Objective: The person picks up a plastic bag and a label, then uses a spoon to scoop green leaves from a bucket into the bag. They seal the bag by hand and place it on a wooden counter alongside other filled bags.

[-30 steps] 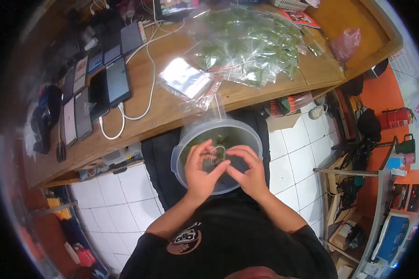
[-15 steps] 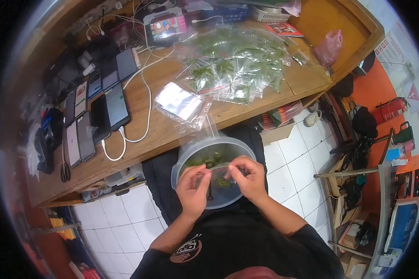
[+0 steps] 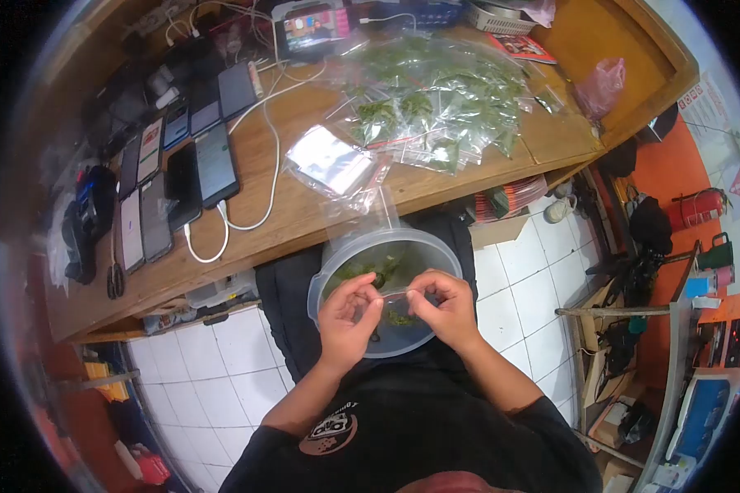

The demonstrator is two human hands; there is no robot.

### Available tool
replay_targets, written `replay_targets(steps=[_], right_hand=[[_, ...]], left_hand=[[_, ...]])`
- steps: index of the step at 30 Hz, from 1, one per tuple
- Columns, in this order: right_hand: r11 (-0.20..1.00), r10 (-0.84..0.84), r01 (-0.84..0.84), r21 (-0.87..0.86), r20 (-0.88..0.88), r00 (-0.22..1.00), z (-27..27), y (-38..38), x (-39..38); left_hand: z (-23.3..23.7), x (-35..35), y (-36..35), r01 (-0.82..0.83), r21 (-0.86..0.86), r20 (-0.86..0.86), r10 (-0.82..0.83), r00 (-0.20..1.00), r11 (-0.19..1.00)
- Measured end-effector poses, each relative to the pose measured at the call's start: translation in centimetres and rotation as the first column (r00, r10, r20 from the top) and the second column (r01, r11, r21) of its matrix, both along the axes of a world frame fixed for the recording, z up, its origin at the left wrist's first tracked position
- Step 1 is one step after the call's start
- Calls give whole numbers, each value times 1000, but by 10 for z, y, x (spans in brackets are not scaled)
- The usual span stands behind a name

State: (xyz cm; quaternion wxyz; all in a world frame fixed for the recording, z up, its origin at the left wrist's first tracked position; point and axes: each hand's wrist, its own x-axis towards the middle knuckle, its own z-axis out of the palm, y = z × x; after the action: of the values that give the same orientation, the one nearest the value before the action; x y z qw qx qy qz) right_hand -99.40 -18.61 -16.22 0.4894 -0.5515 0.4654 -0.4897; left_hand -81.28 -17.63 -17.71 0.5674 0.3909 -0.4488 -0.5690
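- Head view: left hand [image 3: 345,322] and right hand [image 3: 446,312] raised over the tub, near each other, fingertips apart by a narrow gap.
- Small clear bag [image 3: 395,296] spans this gap, above the tub's opening; a thin reddish line shows along it.
- Right hand: thumb and forefinger pinched on the bag's right end.
- Left hand: fingers curled, thumb tip at the bag's left end; whether it grips there, cannot tell.
- Tub [image 3: 314,287]: round, translucent, directly below the hands, against dark cloth [image 3: 281,308]. Green leaves [image 3: 349,269] lie inside, partly hidden by the fingers. A dark loop [image 3: 375,336] shows beside the left thumb; identity unclear.
- Surface [image 3: 563,144]: wooden, beyond the tub. Broad heap of leaf-filled bags [image 3: 460,103] toward its far right, overlapping, glare on the plastic.
- Stack of flat clear bags [image 3: 329,156] just left of the heap, close to the front edge; strong reflection on top. Clear plastic hangs from the edge toward the tub.
- Left part of surface: several phones [image 3: 207,164] in rows, white cable [image 3: 275,160] curving beside them, scissors [image 3: 115,279] near the left end.
- Right of the heap: pink plastic bag [image 3: 602,86]; magazine [image 3: 524,49] behind.
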Motion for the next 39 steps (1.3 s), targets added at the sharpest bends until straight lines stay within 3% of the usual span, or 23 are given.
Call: replay_targets(steps=[4, 6, 9, 14, 20, 27, 29, 31, 33, 34, 39], right_hand=[[1000, -1, 0, 24, 24, 1000, -3, -1, 2], [999, -15, 15, 30, 7, 1000, -4, -1, 2], [999, -18, 16, 29, 76, 997, -2, -3, 4], [998, -30, 27, 56, 46, 999, 2, -3, 4], [996, 4, -16, 84, 131, 991, -2, -5, 7], [999, 4, -4, 35, 8, 1000, -9, -9, 8], [994, 84, -87, 65, 41, 996, -5, -10, 11], [993, 110, -109, 39, -38, 993, -11, -11, 8], [986, 160, -156, 51, -87, 983, -10, -11, 6], [986, 160, -156, 49, -87, 983, -10, -11, 6], [998, 64, -64, 12, -8, 998, -10, -12, 12]], left_hand=[[-5, 3, -1, -22, -31, 50, 23, 998, 999], [-3, 1, -1, -47, 11, -46, 47, 998, 999], [-2, 1, -4, -66, 17, -92, 68, 993, 998], [-1, -1, -5, -45, 47, -147, 51, 988, 998], [-5, 0, -3, -40, 1, -102, 40, 994, 999], [-3, 0, -5, 25, -26, -52, -26, 998, 999], [-6, -1, -3, 18, 37, -32, -17, 999, 999], [-13, 3, -4, 27, 17, -13, -27, 1000, 999], [-14, 8, -7, 97, -118, 208, -71, 976, 988], [-12, 6, -7, 97, -120, 208, -71, 976, 988], [-13, 4, -6, 74, 51, -25, -72, 997, 996]])
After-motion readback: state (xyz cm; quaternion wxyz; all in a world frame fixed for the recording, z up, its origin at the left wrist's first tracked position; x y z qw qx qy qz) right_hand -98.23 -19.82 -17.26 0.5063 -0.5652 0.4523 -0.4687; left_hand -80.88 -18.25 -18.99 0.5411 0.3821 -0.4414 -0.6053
